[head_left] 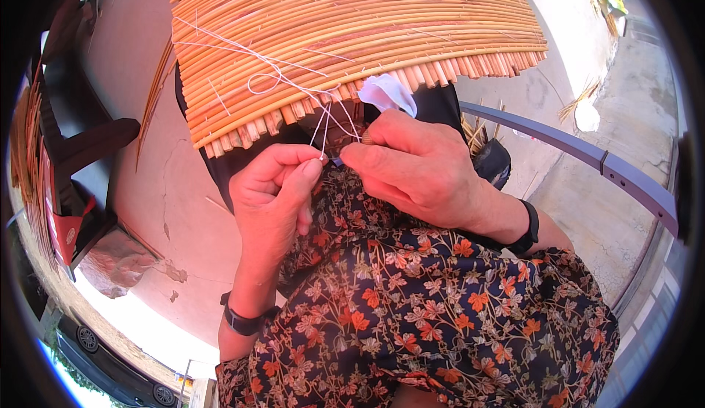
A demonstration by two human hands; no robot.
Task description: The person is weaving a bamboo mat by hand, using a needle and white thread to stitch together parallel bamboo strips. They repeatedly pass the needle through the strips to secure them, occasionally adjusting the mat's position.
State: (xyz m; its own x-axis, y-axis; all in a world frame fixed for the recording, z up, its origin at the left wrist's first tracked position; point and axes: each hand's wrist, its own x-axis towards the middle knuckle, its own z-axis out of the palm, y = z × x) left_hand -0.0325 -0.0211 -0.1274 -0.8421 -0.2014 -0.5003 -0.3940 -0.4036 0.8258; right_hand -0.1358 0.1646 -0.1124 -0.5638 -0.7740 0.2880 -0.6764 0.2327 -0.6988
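Observation:
My left hand pinches white string between thumb and forefinger, just below the near edge of a mat of reed stalks. Close beside it, my right hand is closed, with string running to its fingertips. A crumpled whitish piece, cloth or paper, shows above the right hand's knuckles. The string loops over the mat's near left part and drops past the cut stalk ends to both hands. Short white stitches cross the stalks. The right hand's inner fingers are hidden.
A grey-purple curved metal bar runs along my right. Dark furniture stands at the left, near bundled stalks. Loose stalks lie about the concrete floor. A dark car is at the lower left. Floral fabric covers my body.

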